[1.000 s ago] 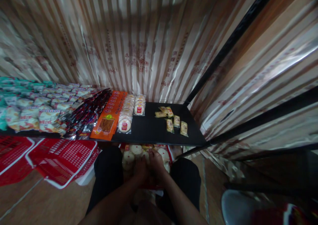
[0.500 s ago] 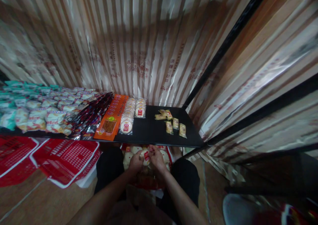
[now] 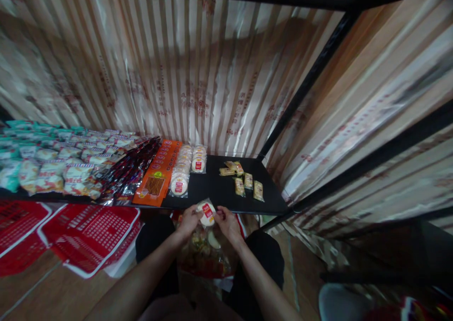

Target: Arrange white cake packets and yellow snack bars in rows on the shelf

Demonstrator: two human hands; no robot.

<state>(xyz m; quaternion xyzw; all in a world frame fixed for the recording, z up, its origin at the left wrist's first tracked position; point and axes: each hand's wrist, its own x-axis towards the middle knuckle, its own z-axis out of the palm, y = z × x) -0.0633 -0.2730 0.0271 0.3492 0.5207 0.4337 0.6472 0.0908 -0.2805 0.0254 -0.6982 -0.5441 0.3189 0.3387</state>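
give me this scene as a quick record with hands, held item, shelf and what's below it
held item: round white packet, red label facing up
left hand: gripping its left edge
right hand: gripping its right edge
surface: black shelf
on it, left to right: teal-and-white bags, dark shiny packets, orange packet, two rows of white rounds, small yellow packets
below, left: red baskets

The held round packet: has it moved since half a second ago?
Yes: the packet rose in view, from below the black shelf to overlapping its front edge.
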